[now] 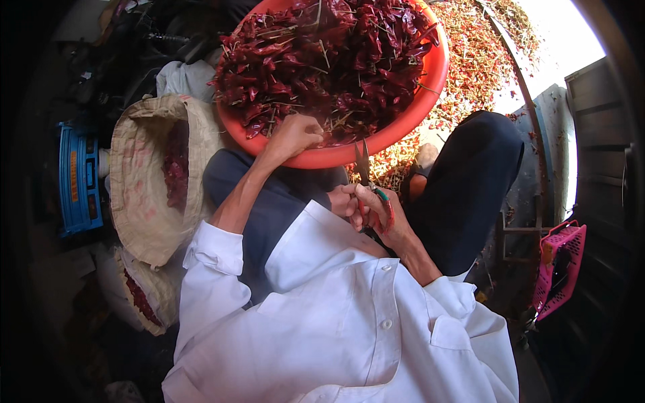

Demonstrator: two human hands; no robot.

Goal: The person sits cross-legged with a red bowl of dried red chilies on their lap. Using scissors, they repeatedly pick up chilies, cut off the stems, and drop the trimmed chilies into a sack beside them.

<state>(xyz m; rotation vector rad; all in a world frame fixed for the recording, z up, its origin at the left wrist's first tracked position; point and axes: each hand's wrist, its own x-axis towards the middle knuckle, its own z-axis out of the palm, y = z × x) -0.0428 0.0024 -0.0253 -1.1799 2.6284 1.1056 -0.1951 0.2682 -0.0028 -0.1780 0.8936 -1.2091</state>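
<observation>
A large orange-red plastic tub (437, 65) stands before me, heaped with dried red chillies (302, 65), some with pale stems. My left hand (296, 132) is at the tub's near rim, its fingers curled down beside the chillies. Whether anything is pinched in those fingers is hidden. Lower and to the right, my right hand (375, 209) grips a pair of scissors (363, 166). Their handles are wrapped in red and green, and the dark blades point away from me, slightly parted, with the tips near the tub's rim.
On the left, a cloth sack (146, 201) gapes with chillies inside, beside a blue plastic crate (78, 179). A smaller sack (143, 297) also holds chillies. Stem cuttings (468, 65) cover the floor beyond the tub at right. A pink basket (562, 272) is at far right.
</observation>
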